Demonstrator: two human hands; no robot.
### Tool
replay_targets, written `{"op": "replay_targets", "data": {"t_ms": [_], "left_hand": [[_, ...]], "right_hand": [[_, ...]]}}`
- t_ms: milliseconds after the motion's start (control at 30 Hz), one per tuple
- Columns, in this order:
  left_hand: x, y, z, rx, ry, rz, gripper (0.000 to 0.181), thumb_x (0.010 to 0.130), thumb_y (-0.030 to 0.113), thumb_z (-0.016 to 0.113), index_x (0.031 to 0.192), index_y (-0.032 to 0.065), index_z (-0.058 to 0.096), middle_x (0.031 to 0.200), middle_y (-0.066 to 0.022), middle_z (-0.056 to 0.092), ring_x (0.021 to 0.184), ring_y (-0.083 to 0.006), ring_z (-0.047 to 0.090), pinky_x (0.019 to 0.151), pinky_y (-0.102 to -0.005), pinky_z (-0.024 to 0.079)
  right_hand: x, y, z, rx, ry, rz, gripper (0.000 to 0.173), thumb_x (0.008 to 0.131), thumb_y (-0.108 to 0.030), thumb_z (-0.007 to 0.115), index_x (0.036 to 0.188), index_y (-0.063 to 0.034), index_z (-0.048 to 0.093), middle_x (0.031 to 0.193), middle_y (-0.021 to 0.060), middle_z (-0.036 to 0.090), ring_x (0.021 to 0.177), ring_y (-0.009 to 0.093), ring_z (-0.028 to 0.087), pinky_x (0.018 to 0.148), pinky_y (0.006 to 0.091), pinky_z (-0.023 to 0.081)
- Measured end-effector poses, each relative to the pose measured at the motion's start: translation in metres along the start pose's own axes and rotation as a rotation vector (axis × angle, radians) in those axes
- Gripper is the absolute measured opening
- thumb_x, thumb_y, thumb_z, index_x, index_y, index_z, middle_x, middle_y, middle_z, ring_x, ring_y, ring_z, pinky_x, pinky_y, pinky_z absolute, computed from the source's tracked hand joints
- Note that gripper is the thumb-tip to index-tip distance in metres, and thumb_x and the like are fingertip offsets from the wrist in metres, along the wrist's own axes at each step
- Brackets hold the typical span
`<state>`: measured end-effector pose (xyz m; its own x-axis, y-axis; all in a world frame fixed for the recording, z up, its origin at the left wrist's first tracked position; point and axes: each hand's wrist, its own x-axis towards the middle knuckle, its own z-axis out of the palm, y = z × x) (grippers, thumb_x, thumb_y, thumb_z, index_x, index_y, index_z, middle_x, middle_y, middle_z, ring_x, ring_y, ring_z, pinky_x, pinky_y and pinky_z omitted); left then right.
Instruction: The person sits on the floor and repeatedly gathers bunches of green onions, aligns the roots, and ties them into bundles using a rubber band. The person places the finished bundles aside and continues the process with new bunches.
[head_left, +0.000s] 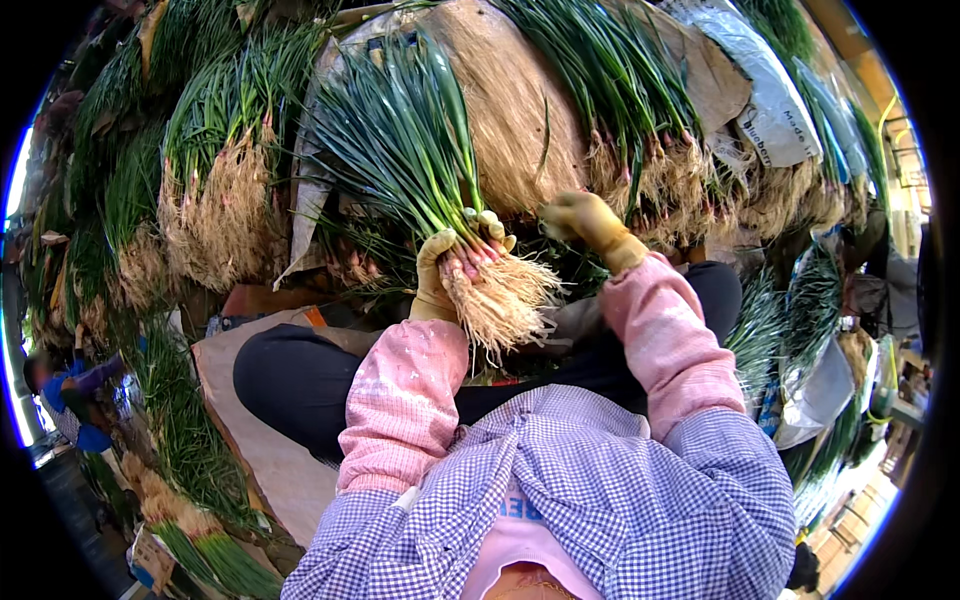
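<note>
My left hand (435, 271), in a yellowish work glove, grips a bunch of spring onions (420, 161) just above the roots. The long green leaves fan up and away from me. Pink-white stem bases and pale, stringy roots (499, 296) hang toward my lap. My right hand (585, 223), gloved the same way, is raised to the right of the bunch, apart from it. Its fingers look curled but are blurred by motion, so whether anything is in them is unclear. Beyond both hands lies brown sacking (517, 105).
Piled spring onions lie at the left (225, 172) and at the right (652, 135). White printed sacking (772, 97) covers part of the right pile. Loose trimmings are under my hands. My bent knees (292, 382) flank the work area. Another person (75, 397) is at far left.
</note>
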<state>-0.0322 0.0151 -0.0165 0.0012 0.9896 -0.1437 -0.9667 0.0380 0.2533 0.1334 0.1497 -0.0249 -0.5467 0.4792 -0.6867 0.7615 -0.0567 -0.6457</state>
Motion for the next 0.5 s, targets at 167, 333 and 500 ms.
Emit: {"op": "replay_targets", "data": {"t_ms": [167,333,500], "left_hand": [[-0.007,-0.001,0.003,0.093,0.054,-0.074,0.051,0.071,0.034,0.059,0.104,-0.0031,0.051,0.094,-0.0145,0.056,0.084,-0.0254,0.056,0.085,-0.0394,0.044],[-0.006,0.007,0.014,-0.057,0.023,-0.044,0.047,0.069,0.024,0.060,0.110,0.0025,0.050,0.106,-0.0152,0.056,0.101,-0.0303,0.053,0.095,-0.0458,0.037],[0.002,0.008,-0.011,-0.099,0.204,-0.041,0.057,0.072,0.022,0.060,0.122,0.0007,0.044,0.111,-0.0151,0.056,0.106,-0.0294,0.052,0.096,-0.0468,0.037]], "right_hand": [[0.045,-0.035,0.049,1.148,-0.082,-0.357,0.018,0.087,-0.021,0.053,0.094,-0.0065,0.061,0.073,0.0008,0.058,0.066,0.010,0.055,0.058,0.0214,0.046],[0.060,0.012,0.046,-0.420,0.356,-0.196,0.022,0.081,-0.026,0.055,0.084,-0.0052,0.062,0.087,0.0131,0.063,0.078,0.028,0.060,0.070,0.0353,0.048],[0.046,0.019,-0.048,-0.151,0.937,0.048,0.029,0.079,-0.038,0.061,0.095,-0.0135,0.060,0.101,0.0082,0.061,0.090,0.020,0.060,0.079,0.0347,0.048]]}}
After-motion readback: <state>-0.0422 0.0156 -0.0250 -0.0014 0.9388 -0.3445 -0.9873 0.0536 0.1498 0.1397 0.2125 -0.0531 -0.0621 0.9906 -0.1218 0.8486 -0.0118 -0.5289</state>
